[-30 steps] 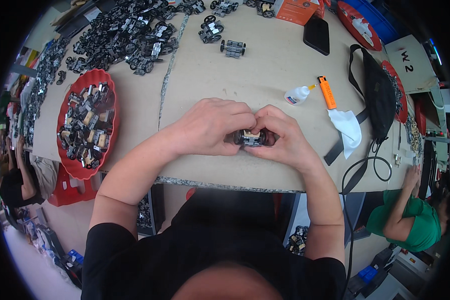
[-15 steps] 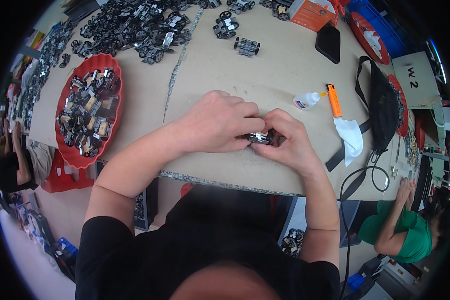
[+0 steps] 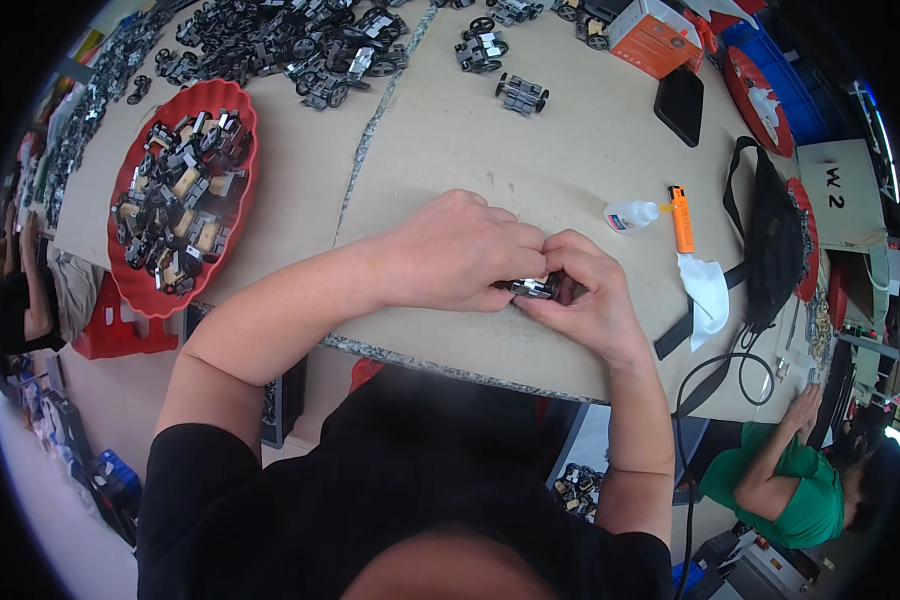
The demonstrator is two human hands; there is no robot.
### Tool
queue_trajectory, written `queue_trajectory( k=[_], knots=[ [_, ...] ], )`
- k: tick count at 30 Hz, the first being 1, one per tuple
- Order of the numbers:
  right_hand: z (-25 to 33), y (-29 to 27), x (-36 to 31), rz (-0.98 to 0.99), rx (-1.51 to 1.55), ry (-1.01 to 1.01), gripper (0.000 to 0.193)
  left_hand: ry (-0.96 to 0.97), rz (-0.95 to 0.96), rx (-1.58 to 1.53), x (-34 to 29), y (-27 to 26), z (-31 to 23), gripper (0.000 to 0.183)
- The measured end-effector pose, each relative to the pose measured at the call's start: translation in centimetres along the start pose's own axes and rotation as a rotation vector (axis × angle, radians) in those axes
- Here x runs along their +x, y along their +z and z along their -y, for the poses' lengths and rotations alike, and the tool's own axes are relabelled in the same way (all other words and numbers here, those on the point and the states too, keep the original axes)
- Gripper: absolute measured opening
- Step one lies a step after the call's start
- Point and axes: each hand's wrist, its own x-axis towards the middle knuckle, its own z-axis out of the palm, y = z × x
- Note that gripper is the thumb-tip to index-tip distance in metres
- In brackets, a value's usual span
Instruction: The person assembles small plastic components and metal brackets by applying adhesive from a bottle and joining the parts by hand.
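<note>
Between my two hands, close above the near part of the table, is a small black and silver wheeled toy chassis (image 3: 536, 288), mostly covered by fingers. My left hand (image 3: 467, 252) pinches its left end. My right hand (image 3: 592, 290) curls around the other end, thumb below and fingers above. A red scalloped tray (image 3: 253, 150) to the left holds several similar pieces with tan blocks in them. Beyond my hands a single chassis (image 3: 522, 94) lies on the table, with another wheeled one (image 3: 481, 50) farther back.
A heap of black chassis (image 3: 300, 45) covers the far left. Rightward lie a white glue bottle (image 3: 631, 215), an orange lighter (image 3: 681, 220), a white cloth (image 3: 707, 300), a black phone (image 3: 679, 106) and a black bag (image 3: 773, 235). A person in green (image 3: 795, 485) sits at the right.
The whole view has shifted slightly, so the table things appear a little farther right. Both hands keep hold of the chassis, with only small finger movement.
</note>
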Motion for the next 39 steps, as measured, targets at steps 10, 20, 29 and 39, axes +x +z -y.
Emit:
queue_trajectory(
  k=[10, 20, 29, 39],
  knots=[
    [0.1, -0.2, 0.6, -0.008, 0.007, -0.024, 0.02, -0.003, 0.005, -0.044, 0.1, -0.6, -0.1, 0.025],
    [-0.8, 1.1, -0.1, -0.259, 0.166, 0.006, 0.051, -0.189, 0.075, 0.06, -0.8, -2.3, -0.3, 0.023],
    [-2.0, -0.4, -0.6, -0.367, -0.179, -0.227, 0.026, -0.641, -0.372, 0.894, -9.8, -11.7, -1.1, 0.026],
    [2.0, 0.8, -7.0, -0.344, -0.228, -0.421, 0.013, -0.65, -0.376, 1.01, -16.1, -10.8, 0.7, 0.044]
  ],
)
